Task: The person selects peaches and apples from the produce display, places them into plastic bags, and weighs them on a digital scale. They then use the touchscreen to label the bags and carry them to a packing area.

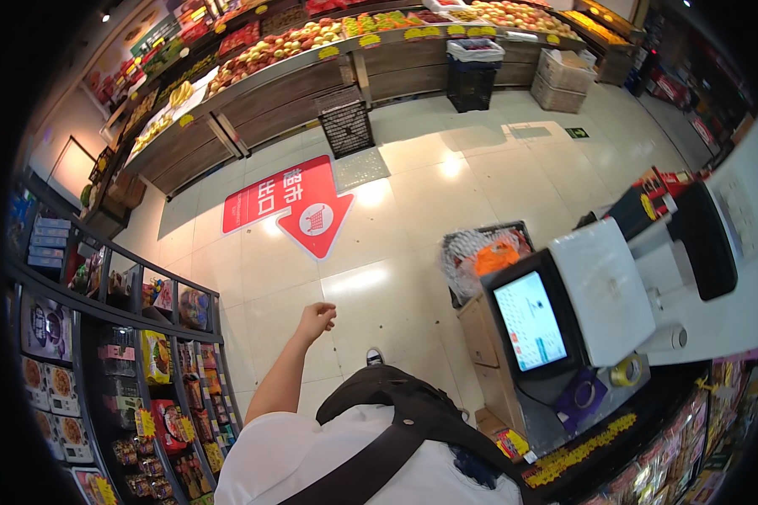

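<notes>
My left hand (317, 320) hangs over the tiled floor (379, 297), its fingers loosely curled and a little apart. Nothing shows in it, and it touches nothing. My right hand is out of view. Ahead, a red arrow floor sticker (297, 205) with white writing and a shopping-cart symbol lies on the tiles. One dark shoe (374, 356) with a white toe shows below my dark clothing. To the right stands a checkout counter with a lit screen (530, 322); a roll of tape (626, 370) and a purple roll (584, 392) lie beside it.
A shelf of packaged food (158, 353) runs along the left. Across the floor are a fruit stand (284, 95), a black plastic crate (345, 123), a lined bin (474, 76) and stacked baskets (562, 79). A basket with plastic bags (480, 252) stands by the counter.
</notes>
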